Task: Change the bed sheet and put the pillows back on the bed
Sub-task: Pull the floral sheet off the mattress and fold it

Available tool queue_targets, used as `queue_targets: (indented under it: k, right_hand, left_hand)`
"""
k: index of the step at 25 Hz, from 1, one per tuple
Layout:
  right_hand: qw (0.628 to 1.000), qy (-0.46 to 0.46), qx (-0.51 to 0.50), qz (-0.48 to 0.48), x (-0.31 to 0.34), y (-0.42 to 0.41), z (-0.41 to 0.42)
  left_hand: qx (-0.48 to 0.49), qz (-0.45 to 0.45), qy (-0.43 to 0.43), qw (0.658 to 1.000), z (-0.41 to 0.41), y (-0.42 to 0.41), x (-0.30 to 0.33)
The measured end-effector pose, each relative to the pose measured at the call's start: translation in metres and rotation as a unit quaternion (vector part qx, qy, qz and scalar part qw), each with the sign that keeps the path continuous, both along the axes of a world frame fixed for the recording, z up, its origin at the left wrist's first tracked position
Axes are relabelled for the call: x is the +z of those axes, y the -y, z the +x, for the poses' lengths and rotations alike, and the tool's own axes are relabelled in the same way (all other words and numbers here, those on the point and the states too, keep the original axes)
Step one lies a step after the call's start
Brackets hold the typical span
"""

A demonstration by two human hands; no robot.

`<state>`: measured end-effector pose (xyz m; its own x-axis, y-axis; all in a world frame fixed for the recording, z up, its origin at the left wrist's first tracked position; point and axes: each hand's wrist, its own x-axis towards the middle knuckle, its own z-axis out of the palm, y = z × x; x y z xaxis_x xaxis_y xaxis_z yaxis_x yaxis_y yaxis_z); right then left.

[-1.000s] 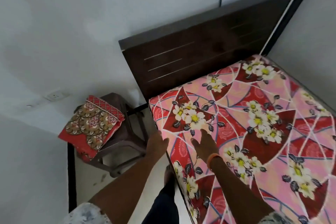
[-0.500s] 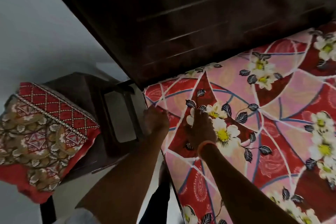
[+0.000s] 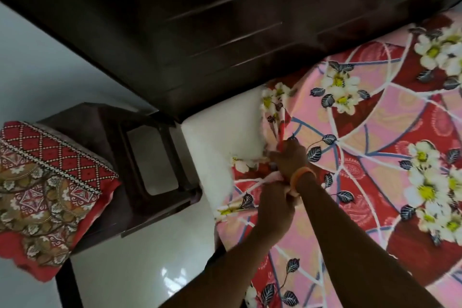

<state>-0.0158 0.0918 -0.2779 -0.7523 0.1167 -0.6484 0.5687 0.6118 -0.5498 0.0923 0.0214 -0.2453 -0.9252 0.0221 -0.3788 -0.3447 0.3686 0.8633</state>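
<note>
A pink and red flowered bed sheet [image 3: 375, 157] covers the bed. Its head-end corner is pulled back, and the bare white mattress [image 3: 220, 137] shows there. My right hand [image 3: 291, 157], with an orange band at the wrist, grips the bunched corner of the sheet. Just below it my left hand [image 3: 275, 205] grips the sheet's edge. A folded red and brown patterned cloth [image 3: 45, 195] lies on a dark plastic chair [image 3: 150, 147] to the left of the bed. No pillows are in view.
The dark wooden headboard [image 3: 225, 20] fills the top of the view, close to my hands. A white wall [image 3: 50, 57] stands behind the chair. Glossy white floor [image 3: 140, 257] runs between chair and bed.
Both hands went from lying on the sheet at the bed's corner to gripping it. The corner has come off, baring white mattress. My view moved closer to the headboard.
</note>
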Motion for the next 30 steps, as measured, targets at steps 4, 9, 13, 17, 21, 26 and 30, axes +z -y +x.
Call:
queue_targets:
  k: [4,9,13,17,21,26,30]
  right_hand:
    - [0.967,-0.083,-0.204,0.125,0.017,-0.132,0.027]
    - [0.930,0.038,-0.332,0.154,0.015,-0.252,0.071]
    - [0.958,-0.046,-0.259,0.119,0.001,-0.271,0.019]
    - [0.957,-0.134,-0.069,0.247,-0.015,-0.269,-0.090]
    - [0.945,-0.137,-0.028,0.295,-0.030,-0.256,-0.198]
    - [0.930,-0.213,0.053,0.294,-0.049,-0.256,-0.225]
    - [0.953,-0.210,-0.073,0.208,-0.046,-0.267,-0.219]
  left_hand:
    - [0.027,-0.024,-0.034,0.999,-0.035,-0.054,0.011]
    - [-0.196,-0.151,-0.064,0.967,-0.114,-0.143,0.019]
    - [-0.372,-0.359,-0.009,0.856,-0.171,-0.145,-0.033]
    - [-0.383,-0.441,-0.049,0.810,-0.218,-0.162,-0.073]
    - [-0.366,-0.483,-0.082,0.791,-0.230,-0.172,-0.103]
    - [-0.349,-0.485,-0.122,0.792,-0.231,-0.174,-0.117]
    - [-0.345,-0.475,-0.130,0.799,-0.230,-0.171,-0.116]
